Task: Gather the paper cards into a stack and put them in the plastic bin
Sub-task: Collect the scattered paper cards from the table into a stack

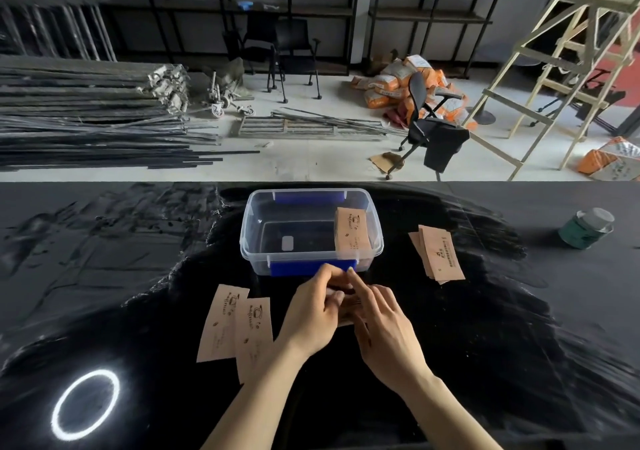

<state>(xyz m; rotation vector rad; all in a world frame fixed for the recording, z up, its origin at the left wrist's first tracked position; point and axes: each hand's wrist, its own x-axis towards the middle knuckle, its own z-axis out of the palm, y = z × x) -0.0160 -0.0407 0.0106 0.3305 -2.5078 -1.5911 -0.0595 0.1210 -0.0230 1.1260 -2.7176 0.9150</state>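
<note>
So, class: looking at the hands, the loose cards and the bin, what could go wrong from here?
1. Both hands pinch a few cards between the fingers; squaring them in the air could let some slip.
2. The cards in the plastic bin lean on its right wall; dropping more in may scatter them.
3. Two cards on the left and a pile on the right remain, so they could be missed.

Pale concrete floor (311, 158) beyond the black table (104, 276); metal rods (86, 127) piled left, black chairs (294, 51), orange sacks (398, 85), perhaps cement, wooden ladder (554, 61) right.
</note>
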